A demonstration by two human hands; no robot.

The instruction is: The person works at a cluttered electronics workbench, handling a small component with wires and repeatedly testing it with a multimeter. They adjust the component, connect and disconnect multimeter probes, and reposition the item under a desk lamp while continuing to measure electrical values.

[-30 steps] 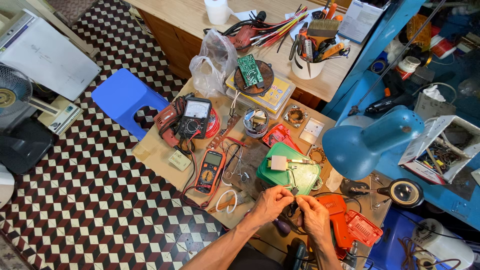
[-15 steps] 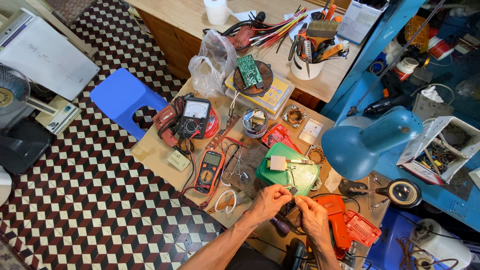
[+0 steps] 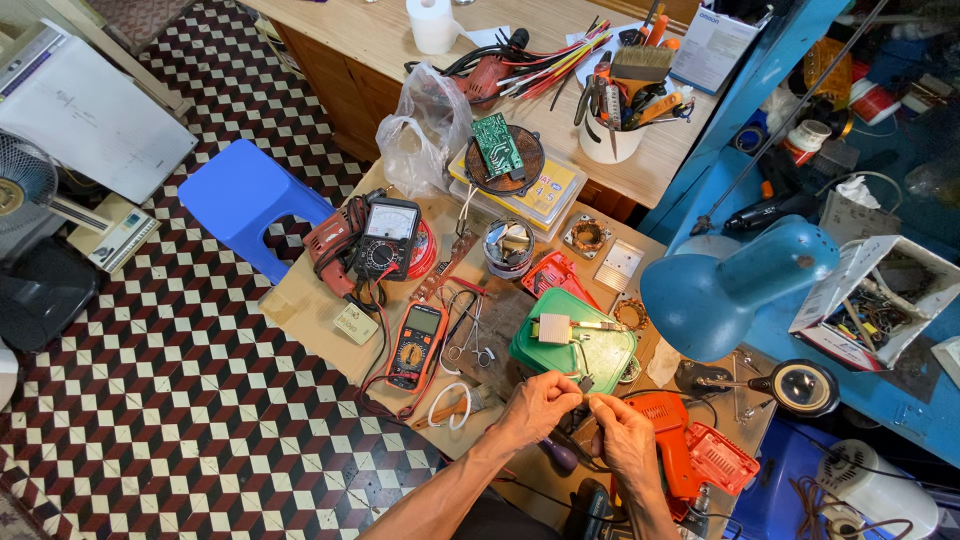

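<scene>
Both hands met at the near edge of the small bench. Left hand (image 3: 535, 405) and right hand (image 3: 622, 435) had fingertips pinched together on a small dark part (image 3: 583, 384) with a thin lead; too small to tell what it was. Grip narrow on both sides.

Room: the grip sat right at the bench's near edge, open checkered floor (image 3: 200, 400) to its left. Just right of it, touching the right hand's side, an orange tool housing (image 3: 690, 450). Just beyond the fingertips, a green lid (image 3: 590, 350) with a small tan block (image 3: 553, 328) on top. Bench surface around the grip crowded, little bare wood.

Left of the grip: a coil of white wire (image 3: 447, 404), then an orange multimeter (image 3: 416, 345) with red leads, then a small pale rectangular label plate (image 3: 356, 323) near the bench's left edge. Farther left-beyond: black analog meter (image 3: 388, 238), red drill (image 3: 335, 240), blue stool (image 3: 245, 200) off the bench.

Right-beyond: blue desk lamp (image 3: 730, 285) overhanging the bench, a round magnifier (image 3: 805, 388) under it.

Containers: a small round tin (image 3: 508, 245) beyond the green lid, holding small parts. Far, a clear plastic bag (image 3: 425, 130); a flat yellow box (image 3: 515, 190) under a round plate carrying a green circuit board (image 3: 497, 145). Farthest, a white cup (image 3: 612, 135) packed with a brush and hand tools. Far right, an open white box (image 3: 880, 300) full of mixed small parts.
</scene>
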